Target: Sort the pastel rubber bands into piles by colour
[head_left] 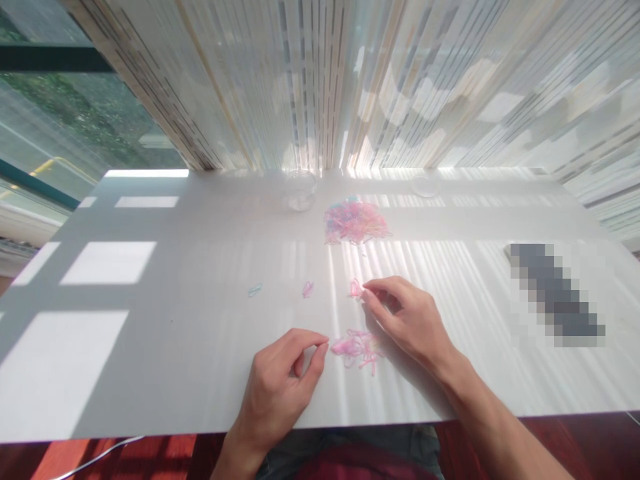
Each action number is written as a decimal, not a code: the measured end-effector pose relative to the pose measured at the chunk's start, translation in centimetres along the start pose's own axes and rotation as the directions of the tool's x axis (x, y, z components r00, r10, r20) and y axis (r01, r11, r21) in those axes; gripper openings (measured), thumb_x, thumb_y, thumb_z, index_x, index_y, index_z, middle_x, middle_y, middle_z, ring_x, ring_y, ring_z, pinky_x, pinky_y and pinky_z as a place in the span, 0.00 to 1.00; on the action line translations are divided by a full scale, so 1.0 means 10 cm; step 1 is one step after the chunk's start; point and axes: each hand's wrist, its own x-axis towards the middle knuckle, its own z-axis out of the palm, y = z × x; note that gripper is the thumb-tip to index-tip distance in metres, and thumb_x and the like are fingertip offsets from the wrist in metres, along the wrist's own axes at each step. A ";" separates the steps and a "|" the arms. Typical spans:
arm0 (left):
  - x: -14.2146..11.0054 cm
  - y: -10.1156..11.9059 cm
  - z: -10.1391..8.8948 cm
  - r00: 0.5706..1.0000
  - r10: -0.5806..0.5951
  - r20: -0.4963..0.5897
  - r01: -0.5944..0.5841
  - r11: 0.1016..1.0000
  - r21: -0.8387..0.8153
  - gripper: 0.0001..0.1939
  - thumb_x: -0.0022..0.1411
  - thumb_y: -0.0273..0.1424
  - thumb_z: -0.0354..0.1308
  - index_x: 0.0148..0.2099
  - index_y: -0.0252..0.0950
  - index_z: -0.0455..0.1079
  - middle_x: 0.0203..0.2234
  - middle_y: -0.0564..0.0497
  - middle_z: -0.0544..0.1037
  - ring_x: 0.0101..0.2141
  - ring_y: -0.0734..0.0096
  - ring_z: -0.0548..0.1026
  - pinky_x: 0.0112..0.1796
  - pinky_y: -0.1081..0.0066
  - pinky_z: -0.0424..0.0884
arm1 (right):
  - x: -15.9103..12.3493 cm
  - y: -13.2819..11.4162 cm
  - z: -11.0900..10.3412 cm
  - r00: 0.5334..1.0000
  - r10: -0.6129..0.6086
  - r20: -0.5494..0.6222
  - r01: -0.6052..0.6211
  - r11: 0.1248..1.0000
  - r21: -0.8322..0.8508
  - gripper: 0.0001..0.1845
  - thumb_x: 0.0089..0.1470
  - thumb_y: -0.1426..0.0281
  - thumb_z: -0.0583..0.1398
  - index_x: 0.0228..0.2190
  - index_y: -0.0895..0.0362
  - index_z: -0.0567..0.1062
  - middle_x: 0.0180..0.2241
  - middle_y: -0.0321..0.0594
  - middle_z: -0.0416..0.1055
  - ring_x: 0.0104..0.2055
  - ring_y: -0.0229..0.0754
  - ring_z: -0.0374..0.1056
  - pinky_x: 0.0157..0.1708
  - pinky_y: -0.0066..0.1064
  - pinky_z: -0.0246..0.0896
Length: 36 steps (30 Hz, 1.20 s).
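My right hand (407, 313) has thumb and forefinger brought together at the edge of a small pink bunch of rubber bands (355, 288) on the white table. My left hand (285, 370) is pinched just left of a loose pile of pink and yellowish rubber bands (357, 347); whether anything sits between its fingertips is too small to see. To the left lie a pinkish-purple rubber band bunch (307, 289) and a teal rubber band bunch (255, 290), roughly in a row with the pink one. Farther back is a larger mixed pile of rubber bands (356, 221).
A clear round container (300, 190) stands near the table's back edge, with a clear round lid (425, 187) to its right. A pixelated dark oblong object (555, 293) lies on the right. Striped curtains (325, 87) hang behind the white table (200, 373).
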 end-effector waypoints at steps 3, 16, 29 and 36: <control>0.01 0.00 0.00 0.999 -0.029 -0.016 0.029 1.000 -0.001 0.04 0.69 0.25 0.59 0.43 0.39 0.74 0.31 0.55 0.78 0.25 0.78 0.71 0.29 0.76 0.69 | -0.02 0.01 -0.01 1.000 0.013 0.003 -0.013 1.000 0.004 0.06 0.63 0.69 0.60 0.37 0.55 0.79 0.33 0.40 0.76 0.33 0.41 0.72 0.32 0.33 0.68; 0.00 0.01 0.00 1.000 -0.024 0.010 0.024 0.999 0.021 0.04 0.70 0.27 0.59 0.43 0.39 0.74 0.30 0.54 0.79 0.24 0.77 0.70 0.29 0.75 0.68 | -0.04 0.05 0.06 0.995 -0.101 -0.025 0.100 0.994 -0.041 0.04 0.61 0.73 0.61 0.35 0.54 0.77 0.31 0.39 0.72 0.35 0.42 0.71 0.37 0.35 0.69; 0.01 0.02 0.01 1.000 -0.010 -0.005 0.011 0.998 0.069 0.04 0.70 0.28 0.58 0.42 0.38 0.75 0.26 0.55 0.77 0.22 0.77 0.68 0.27 0.75 0.68 | -0.02 0.05 0.06 0.998 -0.032 -0.056 0.032 0.999 -0.002 0.03 0.60 0.69 0.62 0.34 0.55 0.77 0.32 0.40 0.74 0.34 0.41 0.71 0.33 0.33 0.68; 0.01 0.02 0.01 0.999 0.031 0.021 -0.033 0.991 0.127 0.04 0.70 0.29 0.58 0.44 0.38 0.74 0.30 0.54 0.78 0.22 0.77 0.67 0.29 0.74 0.69 | -0.15 -0.03 -0.11 0.998 -0.063 -0.013 0.063 0.998 0.027 0.05 0.62 0.71 0.59 0.38 0.55 0.77 0.35 0.41 0.74 0.34 0.41 0.71 0.35 0.34 0.69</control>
